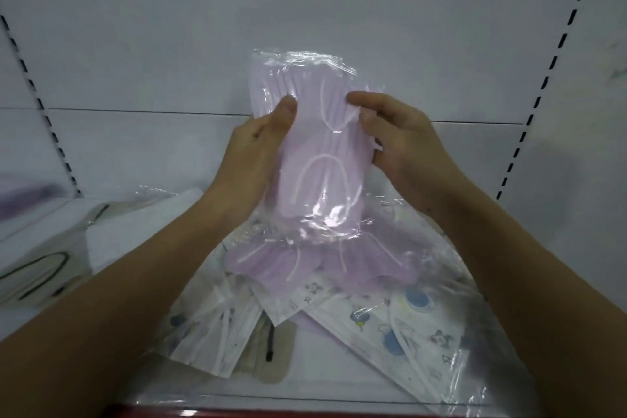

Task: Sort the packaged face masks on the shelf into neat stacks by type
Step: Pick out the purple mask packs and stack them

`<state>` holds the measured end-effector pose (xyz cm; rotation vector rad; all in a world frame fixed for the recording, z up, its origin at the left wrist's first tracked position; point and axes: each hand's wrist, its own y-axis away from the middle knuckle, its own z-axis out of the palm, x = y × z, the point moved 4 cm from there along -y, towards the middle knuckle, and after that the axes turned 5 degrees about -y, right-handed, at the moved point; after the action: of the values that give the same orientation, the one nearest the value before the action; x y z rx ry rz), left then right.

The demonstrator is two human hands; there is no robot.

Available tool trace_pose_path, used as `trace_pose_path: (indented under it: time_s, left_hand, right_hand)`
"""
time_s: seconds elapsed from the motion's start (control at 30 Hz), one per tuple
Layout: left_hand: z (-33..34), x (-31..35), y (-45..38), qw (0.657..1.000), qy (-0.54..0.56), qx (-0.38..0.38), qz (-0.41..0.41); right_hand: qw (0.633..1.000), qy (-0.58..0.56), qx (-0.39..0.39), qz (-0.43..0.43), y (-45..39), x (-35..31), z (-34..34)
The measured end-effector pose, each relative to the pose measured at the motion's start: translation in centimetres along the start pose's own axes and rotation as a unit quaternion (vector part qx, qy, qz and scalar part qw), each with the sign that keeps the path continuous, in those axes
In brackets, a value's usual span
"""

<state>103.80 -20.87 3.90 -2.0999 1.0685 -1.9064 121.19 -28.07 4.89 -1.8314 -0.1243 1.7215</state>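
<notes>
Above the jumbled pile on the white shelf [339,380], the person holds a pack of lilac masks [322,146] upright between both hands. The left hand [251,153] grips its left edge, thumb pressed on the front of the wrapper and fingers curled behind; the right hand [400,142] pinches the right edge the same way, thumb across the plastic near the ear loops. A second lilac pack [305,258] lies crumpled just below, on top of the printed children's masks [390,319] and a beige pack [271,360]. To the left sits a white pack with black loops [44,265], and a blurred purple pack [27,193] shows beyond the shelf upright.

The step looks like squaring up the pack before stacking it. Done well, that likely means pressing the masks flat inside the loose wrapper, smoothing out trapped air, and keeping the grip light so the slippery film does not slide. It would seem sensible to lay it on a bare patch and set the other lilac pack directly on top, edges matched
</notes>
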Motion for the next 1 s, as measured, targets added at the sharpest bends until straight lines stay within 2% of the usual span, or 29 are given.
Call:
trace_pose_path:
  time_s: [0.07, 0.13, 0.17, 0.23, 0.3, 0.37, 0.4, 0.43, 0.5, 0.57, 0.67, 0.7, 0.73, 0.83, 0.93, 1.0]
  left_hand:
    - [0.2, 0.1, 0.1, 0.999, -0.023, -0.010, 0.028]
    - [-0.3, -0.4, 0.0, 0.996, -0.073, 0.023, 0.037]
    - [-0.7, -0.7, -0.1, 0.995, -0.087, 0.038, 0.044]
    - [-1.2, -0.8, -0.2, 0.992, -0.100, 0.051, 0.057]
    - [-1.4, -0.7, -0.2, 0.991, -0.089, 0.059, 0.077]
    - [-1.2, -0.5, 0.1, 0.988, -0.094, 0.060, 0.108]
    - [-1.1, -0.6, 0.1, 0.985, -0.104, 0.064, 0.119]
    - [-1.1, -0.8, 0.1, 0.983, -0.118, 0.068, 0.121]
    - [-1.4, -0.9, 0.0, 0.980, -0.138, 0.086, 0.113]
    - [-1.9, -1.0, -0.1, 0.979, -0.133, 0.120, 0.093]
    - [-3.1, -0.9, -0.2, 0.974, -0.107, 0.184, 0.077]
    - [-3.5, -1.0, -0.2, 0.972, -0.098, 0.198, 0.074]
    - [-3.6, -1.0, -0.2, 0.971, -0.092, 0.209, 0.072]
    - [-3.8, -0.9, -0.4, 0.968, -0.087, 0.227, 0.061]
    - [-3.7, -1.0, -0.7, 0.969, -0.090, 0.227, 0.045]
    - [-3.6, -1.0, -0.7, 0.975, -0.081, 0.207, 0.030]
  right_hand:
    - [0.997, -0.055, -0.056, 0.028, 0.4, 0.1, 1.2]
    - [0.997, -0.061, -0.037, 0.009, 0.4, -0.5, 0.7]
    - [1.000, -0.030, -0.008, 0.000, 0.4, -0.8, 0.1]
    - [0.993, 0.115, 0.026, 0.022, 0.3, -0.5, -1.4]
    - [0.948, 0.291, -0.027, 0.125, 0.3, 1.6, -2.2]
    - [0.879, 0.410, -0.102, 0.220, 0.9, 4.0, -2.4]
    - [0.859, 0.443, -0.122, 0.227, 1.1, 4.6, -2.3]
    - [0.855, 0.456, -0.126, 0.213, 1.0, 4.8, -2.1]
    - [0.884, 0.416, -0.099, 0.190, 0.5, 4.4, -2.0]
    - [0.905, 0.359, -0.071, 0.216, 0.4, 3.7, -2.4]
    - [0.865, 0.424, -0.116, 0.242, 0.9, 3.9, -2.4]
    - [0.863, 0.429, -0.130, 0.233, 1.0, 4.2, -2.2]
    - [0.873, 0.413, -0.134, 0.224, 1.0, 4.4, -2.0]
    - [0.931, 0.304, -0.099, 0.175, 0.6, 3.5, -2.5]
    - [0.979, 0.189, -0.027, 0.071, 0.3, 0.4, -3.8]
    - [0.994, 0.105, 0.025, 0.004, 0.1, -1.4, -4.5]
